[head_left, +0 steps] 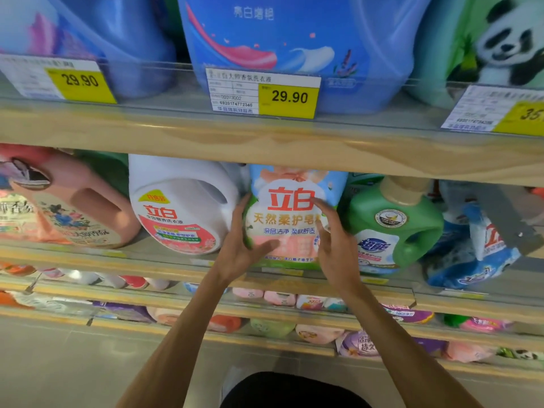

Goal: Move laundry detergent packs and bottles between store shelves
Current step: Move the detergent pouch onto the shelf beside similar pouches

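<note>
A soft detergent pack [290, 201] with red characters on a white, pink and green front stands upright on the middle shelf [176, 262], between a white bottle [179, 207] and a green bottle [394, 225]. My left hand [243, 248] grips its left edge, fingers behind and thumb across the front. My right hand [335, 240] lies against its right front with the fingers spread, not wrapped around it.
Large blue bottles [294, 39] and a panda-print pack [500, 39] stand on the shelf above, behind price tags [290, 97]. A pink bottle [67, 201] is at the left and a blue bag [471, 251] at the right. Lower shelves hold several small packs [318, 332].
</note>
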Tool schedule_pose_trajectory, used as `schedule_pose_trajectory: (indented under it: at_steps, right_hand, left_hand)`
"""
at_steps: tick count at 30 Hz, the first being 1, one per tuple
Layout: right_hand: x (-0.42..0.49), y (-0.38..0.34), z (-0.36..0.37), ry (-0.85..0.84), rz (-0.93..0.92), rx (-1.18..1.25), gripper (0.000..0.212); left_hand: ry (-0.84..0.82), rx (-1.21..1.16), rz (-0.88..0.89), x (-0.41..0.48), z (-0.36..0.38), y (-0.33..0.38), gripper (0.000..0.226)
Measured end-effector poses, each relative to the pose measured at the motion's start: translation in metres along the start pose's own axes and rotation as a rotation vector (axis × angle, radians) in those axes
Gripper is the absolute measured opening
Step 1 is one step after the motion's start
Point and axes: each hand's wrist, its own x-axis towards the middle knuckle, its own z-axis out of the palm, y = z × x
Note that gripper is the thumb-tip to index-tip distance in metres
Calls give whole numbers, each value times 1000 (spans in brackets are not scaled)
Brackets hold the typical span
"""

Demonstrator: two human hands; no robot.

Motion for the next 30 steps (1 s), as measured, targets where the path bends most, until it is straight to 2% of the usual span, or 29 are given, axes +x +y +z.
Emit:
schedule_pose_trajectory:
  at_steps: [5,10,14,16,20,23,25,30]
  right_hand:
    - [-9,-20,-21,-4,61,138,35]
    - [-44,-36,-27,-28,57,167,33]
    - [-75,-50,-38,-49,57,119,33]
    - [-89,-66,-50,-86,63,103,37]
    - [-118,-99,-79,-266,125,163,64]
    - [-146,-124,-88,-371,209,354,71]
    - [-169,-136,-88,-339,274,471,71]
    - [-221,-169,-79,-243,402,496,57]
  left_hand:
    - [-24,-231,-18,-39,-7,9,101]
    - [-151,-319,-132,-71,-11,9,99]
    - [-157,-523,-211,-101,-4,13,103]
    - [-128,-587,-223,-119,0,16,101]
    - [-83,-697,-217,-163,-7,25,93]
    - [-95,-741,-226,-198,-20,32,104]
    - [-103,-743,-216,-219,-31,40,110]
    - [-176,-716,-173,-264,-56,49,113]
